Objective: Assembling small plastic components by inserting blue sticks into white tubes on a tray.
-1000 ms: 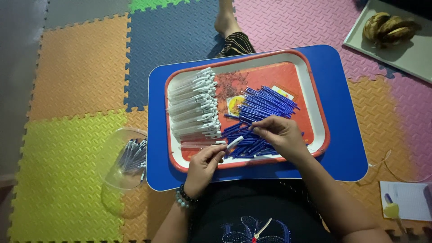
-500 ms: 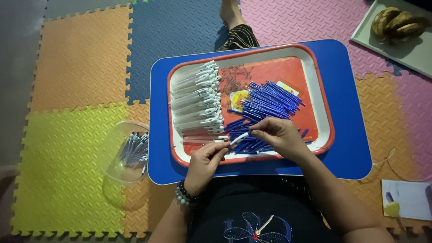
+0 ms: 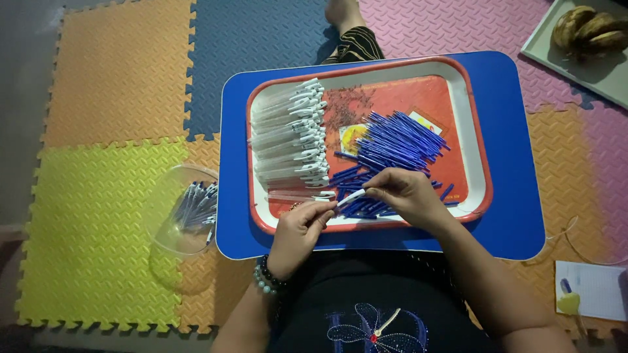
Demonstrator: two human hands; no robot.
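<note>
My left hand (image 3: 299,229) and my right hand (image 3: 407,193) meet over the near edge of a red tray (image 3: 476,163), both pinching one white pen part (image 3: 352,197) between them. A row of clear pen barrels with white caps (image 3: 291,134) fills the tray's left side. Beside it, a heap of blue pen refills (image 3: 389,147) lies in the middle, just beyond my right hand. The tray rests on a blue lap table (image 3: 517,196).
A clear plastic bowl (image 3: 186,212) with several finished pens sits on the foam mat left of the table. A grey tray with bananas (image 3: 589,33) is at the top right. A notepad (image 3: 592,287) lies at the lower right. A person's foot (image 3: 347,26) shows beyond the table.
Both hands stay at the tray's near edge, still working the same white part. The camera view has shifted slightly.
</note>
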